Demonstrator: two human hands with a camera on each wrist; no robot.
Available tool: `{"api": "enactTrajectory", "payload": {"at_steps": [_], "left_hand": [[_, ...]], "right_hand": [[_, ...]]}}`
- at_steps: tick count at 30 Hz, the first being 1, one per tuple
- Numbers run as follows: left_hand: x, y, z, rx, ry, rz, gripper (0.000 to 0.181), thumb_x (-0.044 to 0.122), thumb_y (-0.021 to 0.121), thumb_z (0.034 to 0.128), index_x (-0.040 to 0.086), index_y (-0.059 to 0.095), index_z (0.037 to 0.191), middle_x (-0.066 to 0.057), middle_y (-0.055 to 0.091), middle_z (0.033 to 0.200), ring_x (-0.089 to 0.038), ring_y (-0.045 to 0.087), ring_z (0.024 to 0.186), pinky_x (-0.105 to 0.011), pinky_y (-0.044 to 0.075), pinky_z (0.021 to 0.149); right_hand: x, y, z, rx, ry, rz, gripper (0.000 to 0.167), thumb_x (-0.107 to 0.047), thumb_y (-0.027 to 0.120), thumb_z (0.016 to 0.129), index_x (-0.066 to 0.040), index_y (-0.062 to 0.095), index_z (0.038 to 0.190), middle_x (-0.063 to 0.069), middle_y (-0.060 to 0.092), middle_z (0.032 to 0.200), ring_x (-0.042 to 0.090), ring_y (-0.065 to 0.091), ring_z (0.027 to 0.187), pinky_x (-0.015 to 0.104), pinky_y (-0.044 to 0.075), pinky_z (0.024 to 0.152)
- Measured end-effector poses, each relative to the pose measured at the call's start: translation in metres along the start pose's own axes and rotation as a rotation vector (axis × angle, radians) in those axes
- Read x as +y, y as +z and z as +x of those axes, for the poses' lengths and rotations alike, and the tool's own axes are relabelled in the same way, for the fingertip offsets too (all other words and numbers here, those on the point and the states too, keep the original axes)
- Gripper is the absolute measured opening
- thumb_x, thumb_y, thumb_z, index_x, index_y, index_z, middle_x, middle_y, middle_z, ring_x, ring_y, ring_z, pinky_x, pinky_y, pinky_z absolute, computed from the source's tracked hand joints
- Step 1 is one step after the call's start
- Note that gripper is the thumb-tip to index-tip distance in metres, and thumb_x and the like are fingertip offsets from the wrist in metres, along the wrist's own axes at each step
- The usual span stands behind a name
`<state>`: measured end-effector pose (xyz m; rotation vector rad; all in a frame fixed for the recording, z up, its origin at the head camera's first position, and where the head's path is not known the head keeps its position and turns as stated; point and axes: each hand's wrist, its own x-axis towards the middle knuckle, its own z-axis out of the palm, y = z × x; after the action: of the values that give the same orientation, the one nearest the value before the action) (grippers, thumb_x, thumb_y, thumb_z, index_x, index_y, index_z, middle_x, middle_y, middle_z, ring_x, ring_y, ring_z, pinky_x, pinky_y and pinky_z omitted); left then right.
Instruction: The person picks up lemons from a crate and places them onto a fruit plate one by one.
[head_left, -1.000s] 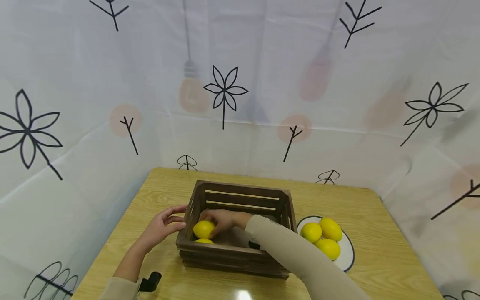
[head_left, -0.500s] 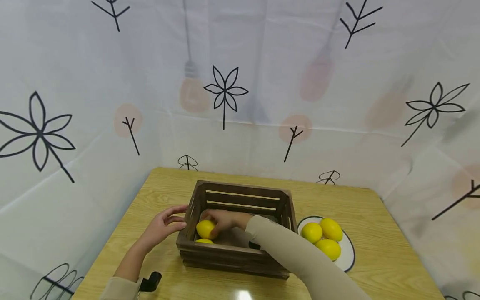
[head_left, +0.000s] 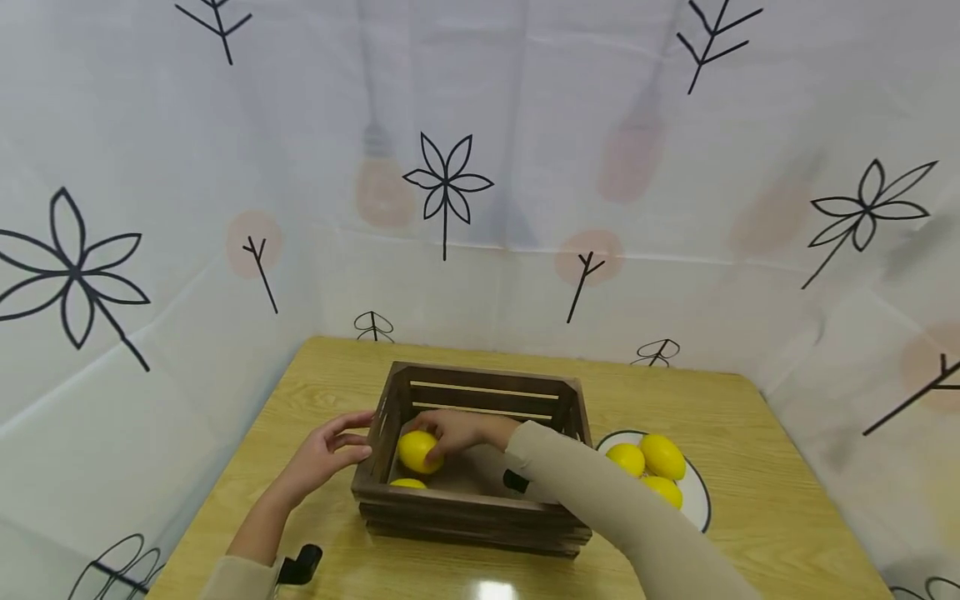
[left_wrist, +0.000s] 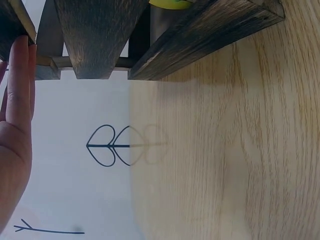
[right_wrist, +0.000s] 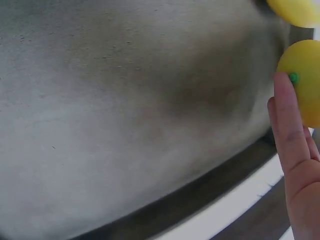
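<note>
A dark slatted wooden crate [head_left: 465,497] stands on the table. Inside its left end my right hand [head_left: 459,433] grips a yellow lemon [head_left: 418,451], thumb on the near side and fingers over the far side. A second lemon [head_left: 408,483] lies by the front wall, mostly hidden behind the rim. In the right wrist view, a green stem tip shows on the held lemon [right_wrist: 307,82], and the other lemon [right_wrist: 298,10] sits near it. My left hand [head_left: 326,450] rests its outstretched fingertips against the crate's left end; the left wrist view shows those fingers nearly straight.
To the right of the crate, a white dark-rimmed plate [head_left: 699,510] bears lemons [head_left: 663,457], partly hidden by my right sleeve [head_left: 600,492]. Patterned white cloth [head_left: 480,292] hangs behind the wood-grain table [head_left: 337,375]. Black devices [head_left: 300,565] are on both wrists.
The right hand and its lemon have lifted slightly and shifted right, away from the crate's left wall. The left hand stays in place.
</note>
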<state>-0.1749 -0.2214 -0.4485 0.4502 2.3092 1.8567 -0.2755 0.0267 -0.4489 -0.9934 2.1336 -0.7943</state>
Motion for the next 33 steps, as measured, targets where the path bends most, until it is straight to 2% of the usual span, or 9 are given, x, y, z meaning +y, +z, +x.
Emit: {"api": "enactTrajectory", "payload": {"at_steps": [3,6,10,15,22,30,33], "left_hand": [[-0.001,0.0,0.0,0.007,-0.013,-0.004,0.052,0.015,0.064,0.0894,0.006,0.045,0.137,-0.019,0.041,0.135,-0.019,0.055,0.106,-0.031,0.05,0.081],[0.0,0.002,-0.001,0.009,-0.028,-0.005,0.052,0.015,0.064,0.0892,0.007,0.045,0.137,-0.017,0.041,0.136,-0.019,0.055,0.107,-0.031,0.05,0.082],[0.0,0.003,-0.002,0.002,-0.031,-0.004,0.052,0.016,0.064,0.0897,0.007,0.044,0.137,-0.017,0.041,0.136,-0.022,0.055,0.108,-0.031,0.049,0.082],[-0.002,0.003,-0.001,-0.004,-0.028,0.004,0.051,0.016,0.063,0.0899,0.007,0.045,0.137,-0.018,0.041,0.136,-0.024,0.054,0.108,-0.03,0.049,0.083],[0.001,0.005,-0.003,-0.005,-0.016,0.024,0.051,0.016,0.062,0.0905,0.007,0.044,0.138,-0.017,0.041,0.136,-0.014,0.056,0.107,-0.029,0.048,0.084],[-0.001,0.007,-0.004,0.003,0.011,0.036,0.051,0.014,0.062,0.0908,0.003,0.043,0.138,-0.021,0.042,0.135,-0.016,0.056,0.107,-0.029,0.049,0.083],[-0.002,0.008,-0.005,0.009,0.0,0.03,0.051,0.014,0.062,0.0905,0.005,0.044,0.137,-0.019,0.042,0.135,-0.014,0.056,0.106,-0.029,0.049,0.083]], "right_hand": [[-0.005,-0.007,-0.004,0.018,-0.043,-0.022,0.053,-0.012,0.073,0.08,-0.012,0.051,0.128,-0.001,0.055,0.109,0.01,0.054,0.092,0.022,0.047,0.076],[-0.012,-0.014,-0.01,0.026,-0.055,0.008,0.053,-0.015,0.073,0.081,-0.015,0.05,0.128,-0.001,0.056,0.107,0.01,0.056,0.091,0.025,0.05,0.074],[-0.021,-0.025,-0.021,0.022,-0.066,0.126,0.054,-0.01,0.071,0.081,-0.013,0.048,0.13,0.004,0.053,0.106,0.015,0.059,0.086,0.033,0.054,0.069],[-0.027,-0.037,-0.034,0.054,-0.1,0.218,0.056,-0.01,0.071,0.082,-0.013,0.046,0.132,0.006,0.052,0.113,0.018,0.059,0.092,0.04,0.054,0.072],[-0.035,-0.045,-0.049,0.102,-0.16,0.327,0.057,-0.008,0.07,0.083,-0.013,0.045,0.133,0.011,0.05,0.115,0.023,0.061,0.092,0.039,0.054,0.069],[-0.044,-0.052,-0.075,0.159,-0.227,0.432,0.055,-0.004,0.066,0.085,-0.009,0.042,0.135,0.014,0.047,0.122,0.026,0.056,0.102,0.045,0.052,0.078],[-0.045,-0.054,-0.084,0.179,-0.25,0.474,0.055,-0.001,0.065,0.086,-0.007,0.041,0.135,0.015,0.045,0.124,0.028,0.055,0.104,0.049,0.05,0.079]]}}
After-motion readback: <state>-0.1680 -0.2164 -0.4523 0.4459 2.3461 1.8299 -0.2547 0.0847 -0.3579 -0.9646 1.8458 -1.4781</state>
